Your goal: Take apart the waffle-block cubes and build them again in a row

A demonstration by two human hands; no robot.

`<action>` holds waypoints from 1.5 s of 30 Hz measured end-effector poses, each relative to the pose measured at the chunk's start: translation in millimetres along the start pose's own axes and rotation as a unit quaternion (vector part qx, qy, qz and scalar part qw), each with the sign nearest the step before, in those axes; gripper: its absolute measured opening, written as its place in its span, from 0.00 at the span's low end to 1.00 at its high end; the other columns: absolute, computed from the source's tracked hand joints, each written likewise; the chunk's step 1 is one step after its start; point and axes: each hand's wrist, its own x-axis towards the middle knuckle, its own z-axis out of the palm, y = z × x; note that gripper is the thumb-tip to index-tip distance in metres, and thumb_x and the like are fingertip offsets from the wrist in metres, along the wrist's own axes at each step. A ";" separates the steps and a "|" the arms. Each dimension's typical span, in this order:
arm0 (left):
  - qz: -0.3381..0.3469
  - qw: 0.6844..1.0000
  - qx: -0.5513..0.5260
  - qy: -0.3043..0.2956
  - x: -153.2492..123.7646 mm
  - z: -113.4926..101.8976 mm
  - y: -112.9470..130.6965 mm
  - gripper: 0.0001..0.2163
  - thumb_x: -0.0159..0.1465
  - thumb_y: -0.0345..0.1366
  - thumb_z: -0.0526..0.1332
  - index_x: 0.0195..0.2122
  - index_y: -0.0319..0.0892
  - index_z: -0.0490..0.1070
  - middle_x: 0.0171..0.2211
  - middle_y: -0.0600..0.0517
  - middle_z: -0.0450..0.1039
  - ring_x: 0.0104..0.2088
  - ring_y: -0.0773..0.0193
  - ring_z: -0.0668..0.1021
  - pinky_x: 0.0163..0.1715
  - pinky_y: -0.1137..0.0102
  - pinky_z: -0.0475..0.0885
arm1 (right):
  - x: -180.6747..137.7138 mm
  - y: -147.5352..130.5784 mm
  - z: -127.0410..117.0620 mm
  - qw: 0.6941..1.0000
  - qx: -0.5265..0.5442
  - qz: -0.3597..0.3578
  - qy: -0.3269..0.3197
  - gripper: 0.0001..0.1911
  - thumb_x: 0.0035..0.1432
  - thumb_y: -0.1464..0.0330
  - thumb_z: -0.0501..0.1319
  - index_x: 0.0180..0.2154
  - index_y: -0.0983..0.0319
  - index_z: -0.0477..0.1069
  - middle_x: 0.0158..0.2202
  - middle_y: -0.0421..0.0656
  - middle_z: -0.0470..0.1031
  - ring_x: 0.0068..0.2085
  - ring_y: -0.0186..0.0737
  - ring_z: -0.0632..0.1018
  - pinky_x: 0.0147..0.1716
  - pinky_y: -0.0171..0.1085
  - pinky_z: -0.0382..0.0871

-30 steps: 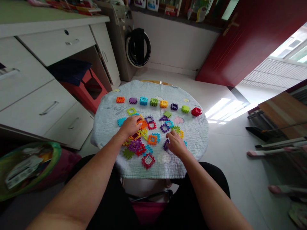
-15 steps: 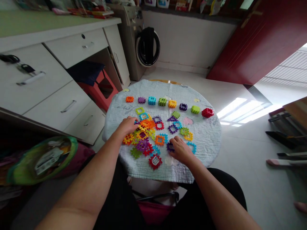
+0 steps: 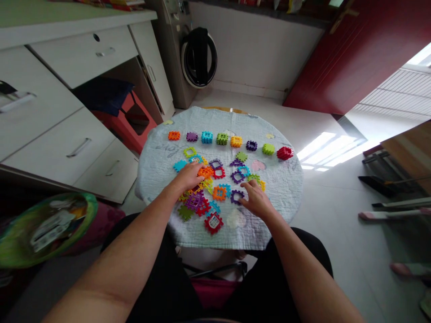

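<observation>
Resting left hand (image 3: 188, 178) palm-down on tile pile (image 3: 195, 202), grip unclear; right hand (image 3: 257, 200) shifted, open, purple tile (image 3: 237, 196) now uncovered.

A room in a home: a front-loading washing machine (image 3: 198, 56) stands against the far wall, beside white drawers (image 3: 63, 148), a dark red door (image 3: 353, 58), a pale tiled floor (image 3: 336, 233) and 1 small round table (image 3: 218, 108) under a quilted cloth (image 3: 158, 157).
</observation>
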 end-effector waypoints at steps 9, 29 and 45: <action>-0.201 0.943 -0.171 0.205 -8.3 -40.0 -49.3 0.18 0.52 0.39 0.61 0.44 0.41 0.73 0.46 0.46 0.75 0.48 0.55 0.75 0.49 0.65 0.68 | 9.8 -6.5 2.2 0.996 -0.069 -0.053 -0.036 0.19 0.50 0.65 0.64 0.45 0.61 0.69 0.45 0.48 0.66 0.47 0.46 0.68 0.47 0.40 0.62; -0.349 0.747 -0.510 0.244 11.3 -33.8 -53.7 0.14 0.43 0.34 0.64 0.33 0.40 0.73 0.38 0.46 0.77 0.45 0.54 0.75 0.41 0.61 0.72 | 87.3 8.6 -26.3 0.969 -0.194 -0.137 -0.065 0.29 0.50 0.71 0.66 0.55 0.56 0.67 0.55 0.50 0.65 0.51 0.52 0.66 0.46 0.44 0.64; -0.356 0.707 -0.556 0.255 11.1 -34.9 -40.5 0.11 0.42 0.32 0.64 0.28 0.42 0.70 0.39 0.50 0.76 0.47 0.57 0.75 0.46 0.64 0.70 | 94.4 8.5 -35.7 0.968 -0.170 -0.177 -0.051 0.24 0.47 0.69 0.66 0.49 0.58 0.71 0.50 0.49 0.67 0.50 0.50 0.66 0.47 0.43 0.63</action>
